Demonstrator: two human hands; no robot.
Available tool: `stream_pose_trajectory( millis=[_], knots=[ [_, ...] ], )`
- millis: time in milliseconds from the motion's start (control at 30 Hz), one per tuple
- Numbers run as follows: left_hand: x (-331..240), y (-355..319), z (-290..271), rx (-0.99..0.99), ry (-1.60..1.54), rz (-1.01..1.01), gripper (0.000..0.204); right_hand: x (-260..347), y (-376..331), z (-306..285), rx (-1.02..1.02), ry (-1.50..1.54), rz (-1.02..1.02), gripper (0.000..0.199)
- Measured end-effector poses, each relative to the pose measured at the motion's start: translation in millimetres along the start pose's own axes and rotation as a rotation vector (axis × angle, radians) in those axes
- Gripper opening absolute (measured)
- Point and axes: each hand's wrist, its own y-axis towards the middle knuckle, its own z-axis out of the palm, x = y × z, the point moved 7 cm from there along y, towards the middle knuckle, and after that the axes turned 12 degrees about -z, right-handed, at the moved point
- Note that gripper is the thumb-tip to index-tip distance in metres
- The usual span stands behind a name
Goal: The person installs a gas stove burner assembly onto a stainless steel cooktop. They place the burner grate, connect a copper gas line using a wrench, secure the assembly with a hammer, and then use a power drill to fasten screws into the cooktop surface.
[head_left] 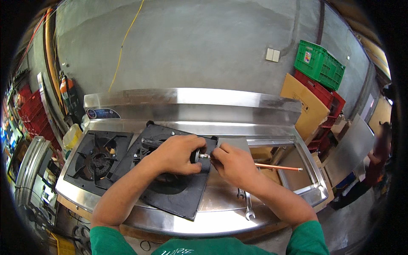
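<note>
My left hand point(180, 155) is closed round a dark, round-ended part with a silver threaded fitting point(204, 156), above a black stove plate point(178, 204). The fingers hide most of that part, so its exact kind does not show. Close beside the fitting, my right hand point(233, 163) pinches a thin copper tube point(278, 167), which lines up with the fitting and sticks out to the right. Whether tube and fitting touch is hidden by my fingers. The black plate lies askew on the steel stove top. Below my right hand rests an open-ended wrench point(249, 212), beside a second wrench point(240, 194).
A black burner grate point(97, 161) sits on the stove's left. At right is an open rectangular frame point(321, 189) in the steel top. The raised steel back point(191, 97) stands against the wall. Cardboard point(306, 106) and a green crate point(318, 63) are stacked behind right; a person point(378, 157) stands farther right.
</note>
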Motion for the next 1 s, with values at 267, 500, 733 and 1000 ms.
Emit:
stream_pose_trajectory(
  millis=[267, 500, 733, 1000],
  knots=[
    [4, 7, 4, 0.081, -0.021, -0.037, 0.040, -1, 0, 5, 0.119, -0.001, 0.031, 0.011],
    [0, 2, 10, 0.022, 0.097, -0.101, 0.036, 3, 7, -2, 0.140, 0.037, 0.048, 0.010],
    [-3, -2, 10, -0.030, 0.099, 0.030, 0.026, 4, 10, -4, 0.154, 0.030, 0.025, 0.008],
    [-6, 3, 13, 0.089, 0.074, 0.032, 0.024, 0, 4, -2, 0.163, 0.022, 0.018, 0.006]
  ],
)
